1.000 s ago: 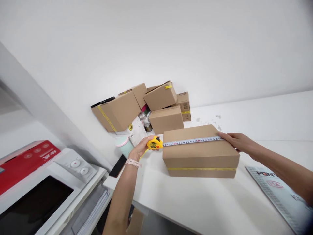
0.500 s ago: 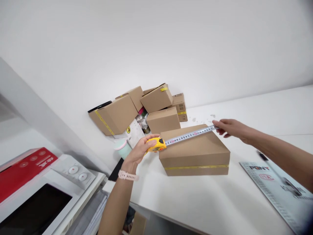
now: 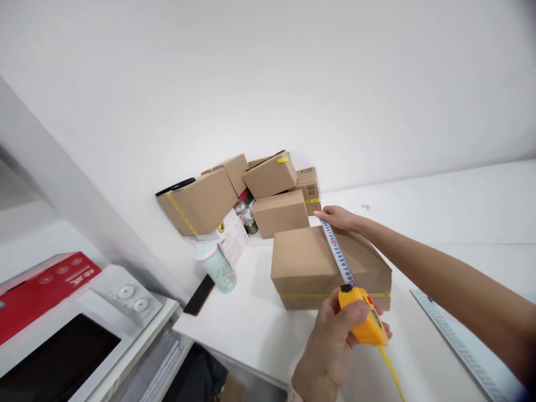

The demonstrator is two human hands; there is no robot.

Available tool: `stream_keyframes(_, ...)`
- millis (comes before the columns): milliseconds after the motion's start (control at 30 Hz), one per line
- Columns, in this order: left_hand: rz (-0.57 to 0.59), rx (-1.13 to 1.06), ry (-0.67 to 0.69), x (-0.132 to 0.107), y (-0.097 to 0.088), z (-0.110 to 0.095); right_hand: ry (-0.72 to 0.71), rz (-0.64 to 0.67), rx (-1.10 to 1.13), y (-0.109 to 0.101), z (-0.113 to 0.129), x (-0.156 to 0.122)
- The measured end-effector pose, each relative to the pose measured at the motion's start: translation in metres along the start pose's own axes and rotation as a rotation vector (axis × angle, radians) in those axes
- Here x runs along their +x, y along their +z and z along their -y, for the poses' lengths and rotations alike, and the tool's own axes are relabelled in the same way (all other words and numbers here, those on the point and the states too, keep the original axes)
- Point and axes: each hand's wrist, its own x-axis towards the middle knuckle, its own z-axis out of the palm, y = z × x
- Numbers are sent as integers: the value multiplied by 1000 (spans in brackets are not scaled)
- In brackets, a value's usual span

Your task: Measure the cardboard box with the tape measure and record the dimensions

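Note:
My left hand point(image 3: 330, 346) is closed around the yellow case of a tape measure point(image 3: 363, 317), just in front of a closed cardboard box point(image 3: 301, 259). From the case the silver blade point(image 3: 338, 254) runs away from me across the box's top, its numbers showing. At the far edge of the box, my right hand point(image 3: 337, 218) pinches the blade's end between thumb and fingers. A yellow cord point(image 3: 391, 368) hangs from the case. Yellow tape point(image 3: 293, 295) crosses the box's front side. My left wrist is mostly out of frame.
Several cardboard boxes point(image 3: 280, 215) are piled against the wall. A mint cup with a pink lid point(image 3: 220, 271) stands by a dark flat object point(image 3: 199, 296). At left is a white microwave point(image 3: 84, 329); at right, a cutting mat point(image 3: 460, 340) lies on the white table point(image 3: 251, 329).
The tape measure has turned from lying sideways across the box to running front to back. My left hand came right and nearer; my right hand went left to the box's far edge.

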Motion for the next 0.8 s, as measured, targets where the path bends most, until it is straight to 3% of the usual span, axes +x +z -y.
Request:
stream_keyframes(133,-58,-11,-7,3,-4,-8,19,-4,-98,12,-8,20)
stream_keyframes(333,-38,-59,-37,-2,-17,-4,22,14,-196,21,-20,18)
stream_keyframes(600,3,-90,-88,-9,-6,9,15,55,-197,17,-21,15)
stream_keyframes(800,-21,-76,-96,-11,-3,5,26,62,-174,15,-19,13)
